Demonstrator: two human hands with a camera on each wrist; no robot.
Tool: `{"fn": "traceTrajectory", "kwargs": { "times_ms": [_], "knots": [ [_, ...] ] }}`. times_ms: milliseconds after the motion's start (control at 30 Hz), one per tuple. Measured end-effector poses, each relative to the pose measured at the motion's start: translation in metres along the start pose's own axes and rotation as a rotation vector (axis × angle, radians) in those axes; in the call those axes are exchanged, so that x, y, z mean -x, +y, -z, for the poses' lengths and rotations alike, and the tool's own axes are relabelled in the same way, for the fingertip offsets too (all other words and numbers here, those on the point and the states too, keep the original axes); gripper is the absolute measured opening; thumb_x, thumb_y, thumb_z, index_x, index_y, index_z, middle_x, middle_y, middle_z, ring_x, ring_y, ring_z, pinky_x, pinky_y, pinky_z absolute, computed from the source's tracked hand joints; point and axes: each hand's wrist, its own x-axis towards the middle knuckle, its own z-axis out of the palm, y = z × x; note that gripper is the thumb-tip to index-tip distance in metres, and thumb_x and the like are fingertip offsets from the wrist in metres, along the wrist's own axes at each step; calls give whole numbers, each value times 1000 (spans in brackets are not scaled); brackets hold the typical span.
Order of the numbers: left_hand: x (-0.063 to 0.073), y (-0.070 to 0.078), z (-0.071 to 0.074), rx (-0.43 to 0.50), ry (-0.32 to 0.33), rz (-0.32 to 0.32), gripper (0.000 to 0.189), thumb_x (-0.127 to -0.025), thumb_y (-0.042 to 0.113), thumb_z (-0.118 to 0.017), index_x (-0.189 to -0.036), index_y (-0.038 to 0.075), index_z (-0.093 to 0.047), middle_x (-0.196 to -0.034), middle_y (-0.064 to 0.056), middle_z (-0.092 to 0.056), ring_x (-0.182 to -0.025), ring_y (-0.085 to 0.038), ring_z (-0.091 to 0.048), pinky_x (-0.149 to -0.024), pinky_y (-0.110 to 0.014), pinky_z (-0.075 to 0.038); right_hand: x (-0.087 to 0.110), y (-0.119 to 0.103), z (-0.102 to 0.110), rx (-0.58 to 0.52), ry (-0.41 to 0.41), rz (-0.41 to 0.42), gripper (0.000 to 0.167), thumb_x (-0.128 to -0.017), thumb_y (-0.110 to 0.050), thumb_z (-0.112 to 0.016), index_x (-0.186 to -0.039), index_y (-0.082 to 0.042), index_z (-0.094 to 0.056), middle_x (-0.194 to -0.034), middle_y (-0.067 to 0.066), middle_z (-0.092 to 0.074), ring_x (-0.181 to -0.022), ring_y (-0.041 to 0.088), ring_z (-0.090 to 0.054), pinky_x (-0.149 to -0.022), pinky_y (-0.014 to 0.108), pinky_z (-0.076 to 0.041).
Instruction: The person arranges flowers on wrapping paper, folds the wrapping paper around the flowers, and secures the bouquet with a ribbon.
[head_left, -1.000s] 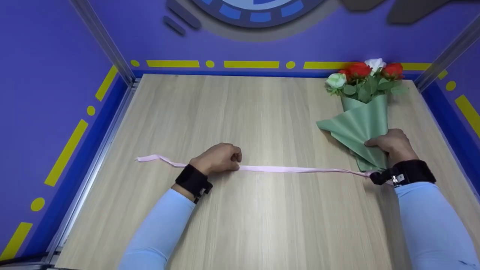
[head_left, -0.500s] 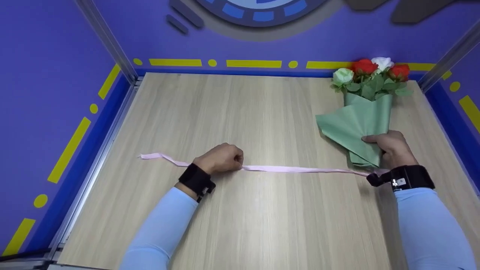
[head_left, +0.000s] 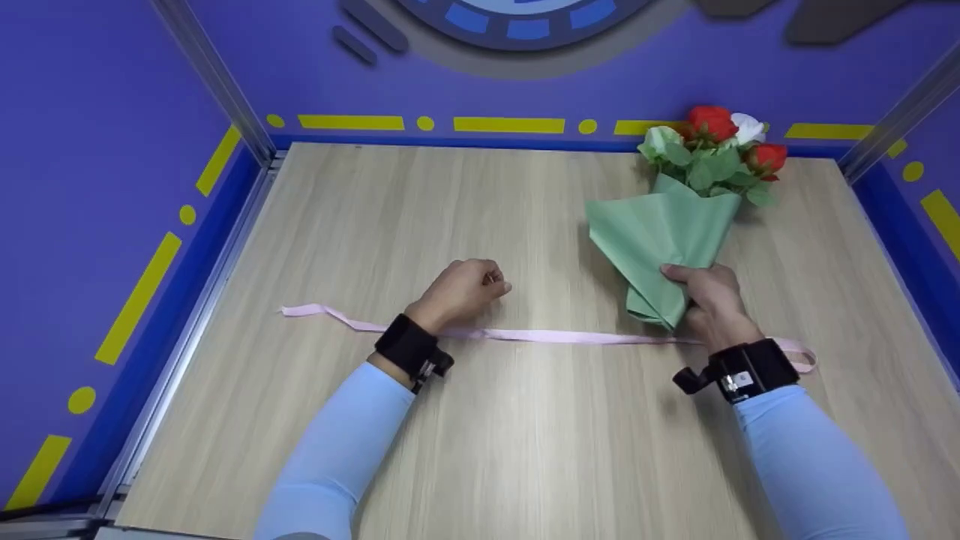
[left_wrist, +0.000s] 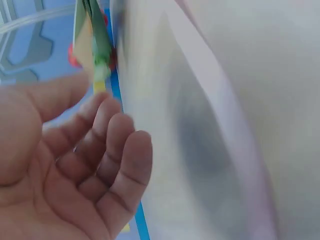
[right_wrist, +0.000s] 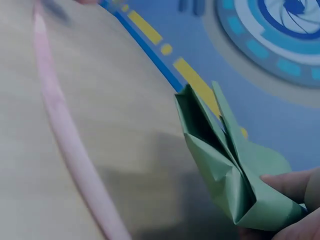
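Note:
A bouquet (head_left: 675,232) in green wrapping paper is gripped low down by my right hand (head_left: 712,300), thumb across the front of the paper. Red, white and pale green flowers (head_left: 709,142) stick out of its top. In the right wrist view the folded lower end of the wrapping paper (right_wrist: 230,185) shows, with fingers round it. My left hand (head_left: 461,289) hangs above the table with loosely curled fingers and holds nothing; its palm shows in the left wrist view. A pink ribbon (head_left: 555,337) stretches across the table under both wrists, its right end bent into a loop.
The wood-grain table (head_left: 480,435) is bounded by a blue back wall (head_left: 510,97) with yellow marks and a blue side wall (head_left: 90,187) at left. Metal rails run along the edges. Black wrist bands with cameras sit on both wrists.
My right hand has carried the bouquet left toward the middle, tilting it so the flowers lean right. My left hand has let go of the ribbon and moved up, away from it.

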Motion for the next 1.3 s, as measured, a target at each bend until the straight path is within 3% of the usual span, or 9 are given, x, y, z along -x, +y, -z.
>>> {"fn": "traceTrajectory", "kwargs": {
  "times_ms": [200, 367, 467, 533, 733, 867, 1000, 1133, 1300],
  "knots": [
    [-32, 22, -13, 174, 43, 83, 37, -110, 44, -53, -110, 9, -67, -99, -7, -76, -74, -15, -64, -67, -28, -52, 8, 23, -39, 88, -30, 14, 54, -93, -1, -77, -137, -1, -46, -122, 3, -55, -110, 15, -60, -94, 26, -55],
    [-44, 30, -25, 506, -29, 182, 54, -107, 50, -57, -140, 8, -51, -123, -15, -71, -95, -28, -75, -80, -40, -63, 14, 38, -57, 137, -69, 55, 58, -94, -1, -75, -143, 5, -44, -126, 8, -55, -110, 19, -62, -98, 31, -55],
    [-47, 31, -32, 768, -42, 218, 70, -107, 32, -64, -161, 5, -28, -144, -21, -56, -109, -32, -72, -91, -46, -62, 18, 44, -66, 148, -100, 79, 58, -94, -1, -75, -143, 6, -45, -126, 10, -56, -108, 20, -63, -96, 31, -55],
    [-49, 31, -37, 928, -24, 242, 72, -105, 15, -65, -162, 5, -23, -149, -23, -50, -113, -31, -70, -93, -46, -61, 20, 47, -70, 141, -129, 85, 56, -94, -2, -76, -141, 5, -46, -123, 10, -58, -105, 19, -65, -93, 31, -57],
    [-50, 24, -47, 1235, 7, 312, 48, -102, -10, -54, -144, 7, -38, -122, -19, -62, -97, -30, -73, -89, -46, -63, 24, 50, -78, 54, -201, 107, 45, -95, -4, -75, -134, 1, -52, -110, 6, -69, -95, 17, -73, -88, 32, -61],
    [-48, 20, -48, 1234, 51, 320, 59, -98, -5, -59, -150, 8, -35, -127, -19, -59, -99, -30, -71, -90, -48, -62, 28, 49, -85, 96, -222, 142, 49, -94, -2, -76, -136, 3, -51, -112, 7, -69, -96, 17, -73, -88, 32, -61],
    [-47, 20, -43, 1183, 235, 289, 63, -98, 12, -71, -151, 4, -38, -141, -18, -52, -119, -28, -60, -105, -51, -52, 31, 49, -90, 185, -222, 179, 52, -93, -3, -78, -136, 4, -51, -114, 8, -65, -97, 16, -70, -86, 30, -60],
    [-48, 21, -41, 1155, 398, 286, 46, -105, 17, -65, -145, 5, -45, -141, -16, -52, -128, -28, -52, -113, -45, -43, 34, 50, -94, 136, -250, 183, 47, -94, -4, -78, -132, 1, -52, -109, 5, -68, -93, 16, -72, -84, 30, -61],
    [-47, 23, -44, 1077, 452, 338, 55, -108, 18, -60, -155, 6, -34, -156, -16, -43, -146, -27, -42, -121, -40, -36, 37, 50, -99, 46, -287, 182, 44, -94, 0, -76, -130, -1, -52, -104, 2, -71, -92, 16, -75, -84, 33, -62]
  ]
}}
